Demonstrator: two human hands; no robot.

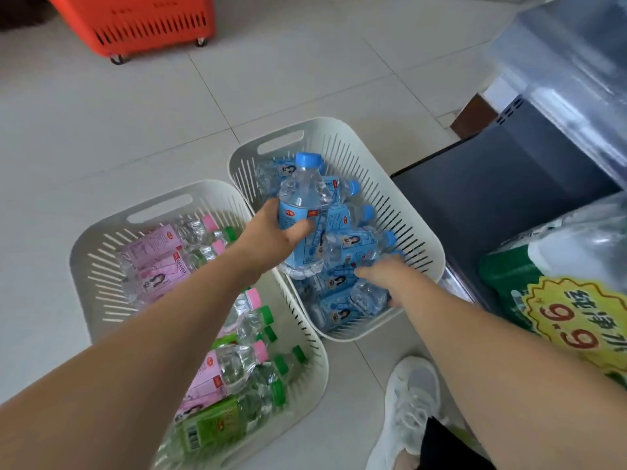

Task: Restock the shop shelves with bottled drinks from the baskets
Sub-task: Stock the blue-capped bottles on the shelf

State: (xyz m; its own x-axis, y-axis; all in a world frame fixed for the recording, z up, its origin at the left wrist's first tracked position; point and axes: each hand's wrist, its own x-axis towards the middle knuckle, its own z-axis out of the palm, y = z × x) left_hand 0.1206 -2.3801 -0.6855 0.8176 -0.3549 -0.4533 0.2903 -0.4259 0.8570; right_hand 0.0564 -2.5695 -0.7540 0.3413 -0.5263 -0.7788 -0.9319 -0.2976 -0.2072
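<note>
Two white slotted baskets stand on the floor. The right basket (400, 198) holds several blue-labelled, blue-capped water bottles. My left hand (274, 234) grips one blue bottle (303, 195) round its label, cap pointing away, lifted above the pile. My right hand (381, 271) reaches into the same basket, fingers curled round another blue bottle (356, 247) that lies across the pile. The left basket (98, 259) holds several pink-capped and green-capped bottles, partly hidden by my left forearm.
A red wheeled shopping basket (142, 25) stands at the far left. A dark cabinet base (502, 198) sits right of the baskets, with shrink-wrapped bottle packs (559, 300) at the right edge. My white shoe (410, 401) is below the right basket. Pale floor tiles surround them.
</note>
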